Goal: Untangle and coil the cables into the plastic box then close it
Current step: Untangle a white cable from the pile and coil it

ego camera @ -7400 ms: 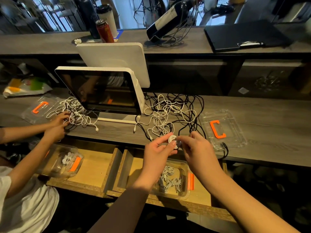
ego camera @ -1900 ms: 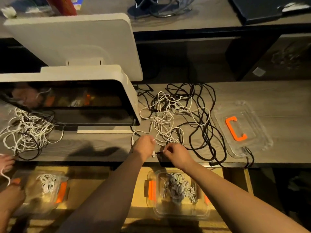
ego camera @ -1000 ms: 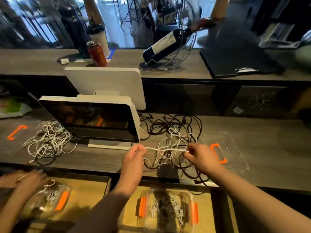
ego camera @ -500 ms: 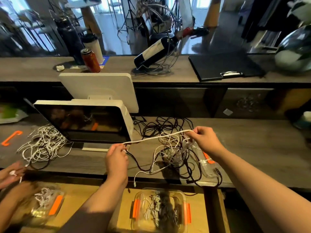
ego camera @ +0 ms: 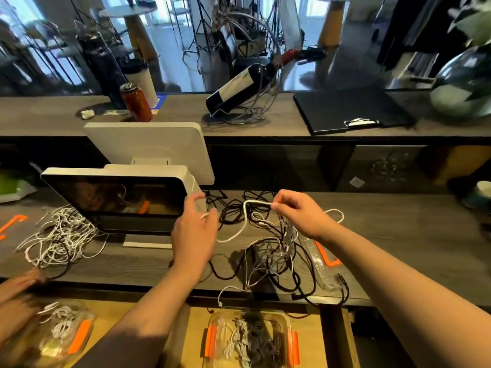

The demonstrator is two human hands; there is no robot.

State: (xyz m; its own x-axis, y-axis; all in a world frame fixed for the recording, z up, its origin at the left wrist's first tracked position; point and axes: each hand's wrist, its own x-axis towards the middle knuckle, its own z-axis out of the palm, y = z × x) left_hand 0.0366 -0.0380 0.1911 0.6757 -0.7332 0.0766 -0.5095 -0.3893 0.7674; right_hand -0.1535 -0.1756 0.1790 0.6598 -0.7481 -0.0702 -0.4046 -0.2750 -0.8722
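My right hand (ego camera: pixel 300 216) is raised over the counter and pinches a white cable (ego camera: pixel 245 212) between thumb and fingers. The cable loops down and left to my left hand (ego camera: pixel 195 229), which holds its other part just in front of the screen's corner. Below my right hand lies a tangle of black and white cables (ego camera: pixel 268 256), partly lifted off the counter. The clear plastic box (ego camera: pixel 212 321) with orange clips sits open in the drawer below, with coiled cables inside. Its clear lid (ego camera: pixel 322 274) with an orange handle lies tilted under the tangle's right side.
A white point-of-sale screen (ego camera: pixel 119 197) stands left of my hands. Another person's hands (ego camera: pixel 16 290) work at the lower left near a second cable pile (ego camera: pixel 58 235) and second box (ego camera: pixel 63 330). A wine bottle (ego camera: pixel 239 86), can (ego camera: pixel 135 102) and clipboard (ego camera: pixel 350 110) sit on the upper counter.
My hands have come closer together, so the white cable that was stretched taut between them now hangs in a slack loop. My left hand rose up and right toward the screen's corner.
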